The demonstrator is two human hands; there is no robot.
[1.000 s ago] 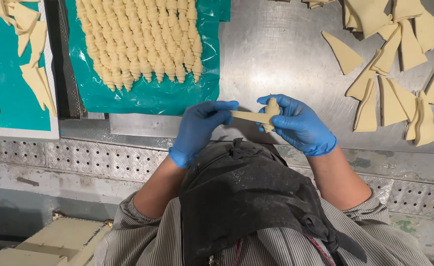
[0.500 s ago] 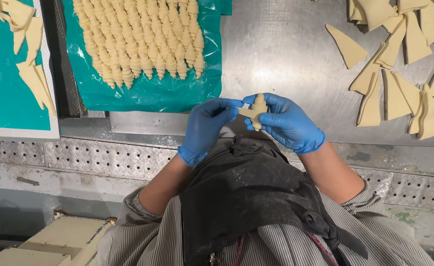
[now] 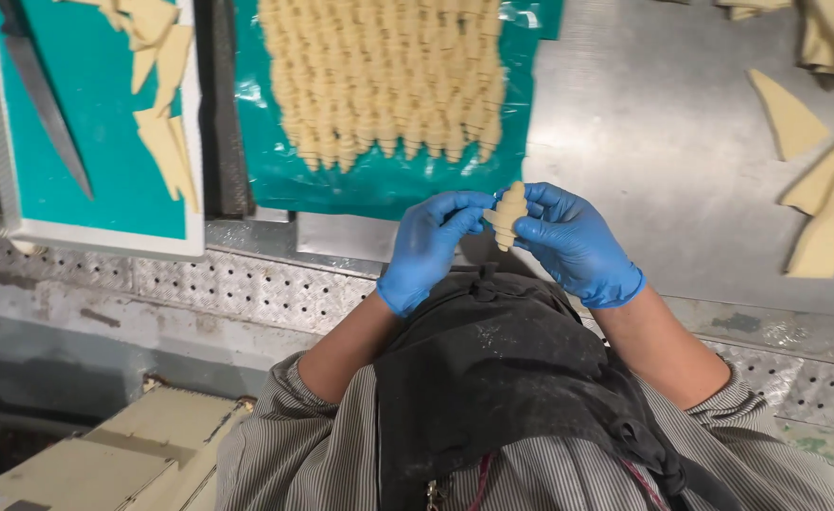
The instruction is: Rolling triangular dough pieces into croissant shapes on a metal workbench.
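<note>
Above bare steel worktop (image 3: 653,142), both blue-gloved hands, left (image 3: 428,248) and right (image 3: 573,241), pinch a small rolled pale dough piece (image 3: 508,215) between their fingertips.

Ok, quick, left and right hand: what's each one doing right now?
Left hand: closed, fingertips pinching one side of the rolled dough piece.
Right hand: closed, fingertips gripping the other side of the same piece, held above the metal table.
</note>
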